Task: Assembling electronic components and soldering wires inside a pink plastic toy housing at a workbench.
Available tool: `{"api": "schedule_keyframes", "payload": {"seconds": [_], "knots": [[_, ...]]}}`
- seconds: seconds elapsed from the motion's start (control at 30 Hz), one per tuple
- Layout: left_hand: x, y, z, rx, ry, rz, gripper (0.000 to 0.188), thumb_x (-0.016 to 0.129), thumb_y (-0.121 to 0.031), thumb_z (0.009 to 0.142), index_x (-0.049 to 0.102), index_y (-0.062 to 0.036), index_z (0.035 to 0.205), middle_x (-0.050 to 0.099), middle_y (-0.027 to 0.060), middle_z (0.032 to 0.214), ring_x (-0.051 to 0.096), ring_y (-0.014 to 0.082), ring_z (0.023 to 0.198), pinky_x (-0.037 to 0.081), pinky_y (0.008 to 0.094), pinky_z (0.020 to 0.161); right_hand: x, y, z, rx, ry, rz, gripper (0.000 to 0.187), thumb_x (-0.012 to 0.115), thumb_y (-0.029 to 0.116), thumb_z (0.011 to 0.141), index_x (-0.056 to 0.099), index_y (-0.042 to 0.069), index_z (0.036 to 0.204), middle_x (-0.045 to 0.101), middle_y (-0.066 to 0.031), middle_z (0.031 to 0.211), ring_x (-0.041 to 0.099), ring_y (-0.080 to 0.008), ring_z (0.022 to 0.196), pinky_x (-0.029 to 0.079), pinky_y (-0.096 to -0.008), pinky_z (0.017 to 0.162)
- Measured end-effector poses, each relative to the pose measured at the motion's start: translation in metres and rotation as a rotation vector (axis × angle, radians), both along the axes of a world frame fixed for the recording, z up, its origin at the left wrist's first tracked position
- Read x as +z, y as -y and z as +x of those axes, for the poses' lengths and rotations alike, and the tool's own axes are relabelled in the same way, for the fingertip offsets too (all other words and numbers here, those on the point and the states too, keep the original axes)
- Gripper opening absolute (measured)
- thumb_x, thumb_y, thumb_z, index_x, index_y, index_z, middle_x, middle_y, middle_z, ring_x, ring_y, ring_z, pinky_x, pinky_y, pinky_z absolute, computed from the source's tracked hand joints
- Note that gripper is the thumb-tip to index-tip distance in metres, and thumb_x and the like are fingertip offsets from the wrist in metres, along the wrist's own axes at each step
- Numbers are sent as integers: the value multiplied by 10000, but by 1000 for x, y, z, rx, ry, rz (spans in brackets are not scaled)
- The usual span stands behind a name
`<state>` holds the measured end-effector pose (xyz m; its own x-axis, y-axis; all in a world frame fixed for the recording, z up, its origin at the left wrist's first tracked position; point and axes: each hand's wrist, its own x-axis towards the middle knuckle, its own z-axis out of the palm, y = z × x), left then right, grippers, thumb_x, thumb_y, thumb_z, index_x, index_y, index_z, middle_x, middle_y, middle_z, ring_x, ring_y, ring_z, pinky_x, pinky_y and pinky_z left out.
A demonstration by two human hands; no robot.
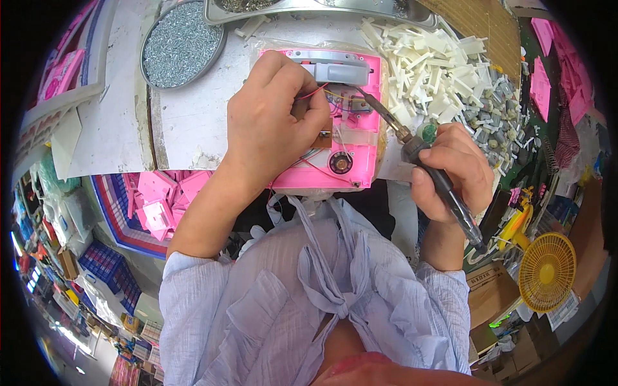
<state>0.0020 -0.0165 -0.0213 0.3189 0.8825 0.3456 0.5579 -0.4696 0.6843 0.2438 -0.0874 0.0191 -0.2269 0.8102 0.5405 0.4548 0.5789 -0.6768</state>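
A pink plastic toy housing (364, 154) lies open in front of me, with coloured wires, a small round speaker (340, 162) and a grey plastic part (341, 73) along its far side. My left hand (270, 106) reaches over the housing's left part, its fingers pinched on a thin red wire (313, 94). In my right hand (457, 167) is a black-handled soldering iron (444, 186), its metal tip slanting over the housing's right side near the grey part. A green rounded thing (426, 133) shows by the right fingers. My left hand hides part of the housing's inside.
A round bowl of small silvery screws (183, 45) stands at far left, beside metal trays (309, 8). Loose white plastic pieces (431, 64) and grey parts (492, 122) heap up at right. Pink parts fill a basket (119, 219) at left. A yellow round plastic grille (547, 271) is at lower right.
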Motion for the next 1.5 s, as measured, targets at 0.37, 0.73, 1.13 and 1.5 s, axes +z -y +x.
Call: {"api": "schedule_keyframes", "payload": {"seconds": [0.37, 0.73, 1.13, 1.5], "knots": [[28, -5, -19, -240, -372, 210, 630, 819, -208, 643, 712, -152, 1262, 573, 115, 1191, 572, 267, 950, 451, 399, 797, 6, 10, 7, -41, -33, 29, 242, 730, 31, 786, 606, -42, 981, 574, -115, 670, 497, -230, 588, 414, -396, 612], [18, 15, -6, -578, -296, 315, 228, 733, -123, 764, 710, -124, 992, 631, 13, 1041, 602, 230, 891, 446, 353, 791, 11, 26, 10, -72, -78, 23, 251, 716, 11, 791, 609, -46, 1011, 590, -116, 721, 511, -225, 620, 434, -397, 652], [16, 5, 2, -327, 164, -581, 108, 768, -64, 861, 715, -10, 937, 697, 57, 751, 627, 97, 602, 497, 261, 565, -32, 4, -49, -267, -335, -282, 444, 773, -59, 771, 671, 45, 1190, 686, -122, 982, 668, -239, 848, 531, -318, 739], [7, 5, -5, -457, 63, -208, 111, 736, -69, 842, 694, -52, 944, 666, 84, 939, 650, 282, 856, 511, 389, 771, -21, 11, -33, -192, -60, -147, 448, 767, -70, 809, 632, -5, 1231, 648, -124, 1098, 672, -180, 907, 532, -306, 815]]}}
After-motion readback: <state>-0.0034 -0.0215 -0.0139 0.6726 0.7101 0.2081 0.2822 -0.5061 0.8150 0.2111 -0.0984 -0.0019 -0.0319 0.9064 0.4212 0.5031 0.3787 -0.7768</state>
